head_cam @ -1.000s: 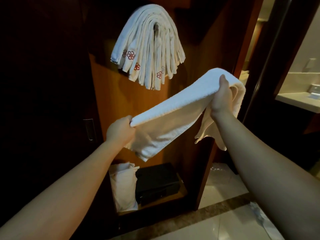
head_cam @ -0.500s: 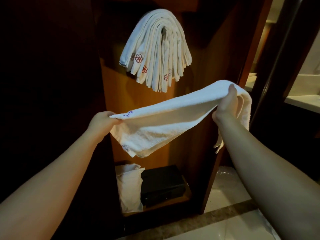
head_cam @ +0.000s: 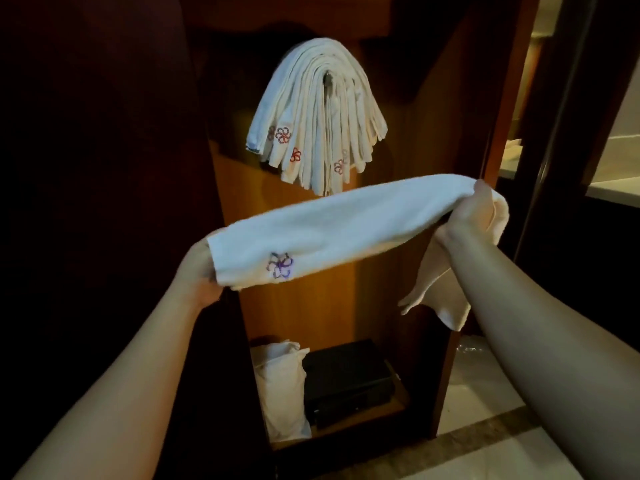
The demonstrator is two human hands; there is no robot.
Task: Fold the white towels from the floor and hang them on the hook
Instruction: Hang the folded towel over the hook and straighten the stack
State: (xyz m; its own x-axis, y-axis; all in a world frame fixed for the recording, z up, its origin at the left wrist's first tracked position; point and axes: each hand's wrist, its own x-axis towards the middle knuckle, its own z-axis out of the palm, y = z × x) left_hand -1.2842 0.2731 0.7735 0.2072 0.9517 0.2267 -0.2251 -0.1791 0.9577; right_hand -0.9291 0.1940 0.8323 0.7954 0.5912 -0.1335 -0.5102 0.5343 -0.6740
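Observation:
I hold a white towel point(head_cam: 346, 230) stretched out in a long folded band in front of a wooden closet. My left hand point(head_cam: 199, 271) grips its left end, where a purple flower emblem shows. My right hand point(head_cam: 474, 216) grips the right end, and loose corners of cloth hang below that hand. Above the band, several folded white towels point(head_cam: 315, 116) with red flower emblems hang draped over a hook point(head_cam: 327, 79) on the closet's back panel. The held towel sits just below the hanging bundle, apart from it.
The closet's bottom shelf holds a white bag point(head_cam: 282, 389) and a black box point(head_cam: 346, 379). A dark closet door point(head_cam: 104, 168) stands at the left. Pale tiled floor point(head_cam: 485, 438) lies at the lower right, and a bathroom counter point(head_cam: 609, 188) shows at the far right.
The towel has been folded over lengthwise into a narrower band, with the flower emblem now facing me. My left hand dropped lower and both hands stretched the towel out flatter.

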